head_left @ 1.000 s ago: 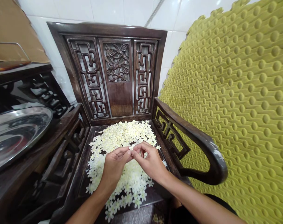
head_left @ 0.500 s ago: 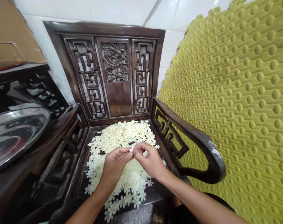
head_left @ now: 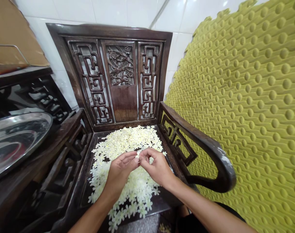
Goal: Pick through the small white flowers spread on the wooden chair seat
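Small white flower (head_left: pixel 138 154), petals pale and open: one, held between the fingertips of both hands, above the middle of the seat. Petals point up and toward the chair back; stem and long axis too small to tell.

Left hand (head_left: pixel 122 166): grip narrow, thumb and fingers on the blossom's left side. Right hand (head_left: pixel 156 166): grip narrow, fingers curled, tips at its right side.

Loose white and cream flowers (head_left: pixel 128 139): a broad spread beneath and around the hands, reaching the front edge of the seat.

Dark brown carved wooden chair (head_left: pixel 125 100): openwork back at the far side. Bare seat shows as a narrow strip along the left and a wider patch at front right. Curved right armrest (head_left: pixel 200 142) stands beyond the right hand, well apart.

Round shiny metal tray (head_left: pixel 18 139): left, beside the left armrest (head_left: pixel 52 145).

Yellow studded foam mat (head_left: pixel 246 97): upright, right of the chair.
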The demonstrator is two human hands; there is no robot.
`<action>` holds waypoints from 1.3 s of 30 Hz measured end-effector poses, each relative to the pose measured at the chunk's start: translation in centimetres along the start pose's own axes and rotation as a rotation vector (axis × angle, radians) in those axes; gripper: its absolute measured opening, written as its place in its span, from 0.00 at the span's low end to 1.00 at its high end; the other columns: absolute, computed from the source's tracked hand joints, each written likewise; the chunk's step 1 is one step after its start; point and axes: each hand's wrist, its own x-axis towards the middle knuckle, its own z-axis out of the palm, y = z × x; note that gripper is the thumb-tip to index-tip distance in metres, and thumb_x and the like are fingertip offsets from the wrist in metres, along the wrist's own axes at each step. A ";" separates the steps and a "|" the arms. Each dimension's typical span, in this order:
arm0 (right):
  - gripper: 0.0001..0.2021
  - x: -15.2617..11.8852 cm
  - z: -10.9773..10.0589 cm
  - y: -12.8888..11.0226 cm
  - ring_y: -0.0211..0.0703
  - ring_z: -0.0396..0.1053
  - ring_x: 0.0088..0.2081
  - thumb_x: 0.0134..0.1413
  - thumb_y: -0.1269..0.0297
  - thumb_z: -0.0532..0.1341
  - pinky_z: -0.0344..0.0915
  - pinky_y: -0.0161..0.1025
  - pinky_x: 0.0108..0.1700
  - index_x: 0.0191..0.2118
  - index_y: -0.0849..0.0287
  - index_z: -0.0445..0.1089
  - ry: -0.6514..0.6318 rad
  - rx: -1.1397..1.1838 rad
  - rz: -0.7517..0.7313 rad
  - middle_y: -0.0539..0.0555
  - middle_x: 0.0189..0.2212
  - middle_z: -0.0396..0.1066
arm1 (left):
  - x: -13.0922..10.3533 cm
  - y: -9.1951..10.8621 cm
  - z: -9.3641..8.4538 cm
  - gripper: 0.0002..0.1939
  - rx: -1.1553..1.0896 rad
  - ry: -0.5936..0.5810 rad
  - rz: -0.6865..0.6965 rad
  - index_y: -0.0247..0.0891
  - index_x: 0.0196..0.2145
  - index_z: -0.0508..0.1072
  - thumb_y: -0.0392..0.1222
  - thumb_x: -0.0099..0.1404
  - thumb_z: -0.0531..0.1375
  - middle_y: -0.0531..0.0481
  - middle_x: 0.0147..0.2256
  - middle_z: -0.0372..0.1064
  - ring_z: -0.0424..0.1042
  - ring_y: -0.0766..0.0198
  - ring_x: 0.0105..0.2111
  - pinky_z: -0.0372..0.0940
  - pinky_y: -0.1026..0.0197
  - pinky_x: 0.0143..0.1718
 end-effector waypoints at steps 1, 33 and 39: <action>0.05 0.0 -0.1 -0.1 0.38 0.63 0.29 0.57 0.71 0.59 0.59 0.34 0.33 0.32 0.59 0.72 -0.004 -0.022 -0.017 0.49 0.27 0.68 | 0.0 0.1 0.0 0.21 -0.007 -0.020 -0.017 0.32 0.45 0.78 0.45 0.55 0.71 0.39 0.42 0.80 0.78 0.52 0.45 0.72 0.51 0.50; 0.07 -0.1 -0.6 0.1 0.41 0.69 0.34 0.64 0.66 0.59 0.64 0.39 0.41 0.37 0.57 0.75 -0.061 -0.009 -0.086 0.51 0.32 0.75 | 0.6 0.0 -0.6 0.13 0.225 0.022 0.017 0.36 0.24 0.74 0.47 0.61 0.64 0.56 0.20 0.64 0.57 0.71 0.18 0.51 0.66 0.20; 0.08 0.0 -0.6 -0.1 0.40 0.68 0.33 0.64 0.65 0.59 0.64 0.37 0.39 0.36 0.57 0.75 -0.073 0.034 -0.057 0.50 0.30 0.74 | 0.7 -0.1 -0.6 0.12 0.182 0.044 -0.022 0.35 0.25 0.74 0.47 0.59 0.65 0.57 0.17 0.63 0.55 0.72 0.16 0.50 0.67 0.19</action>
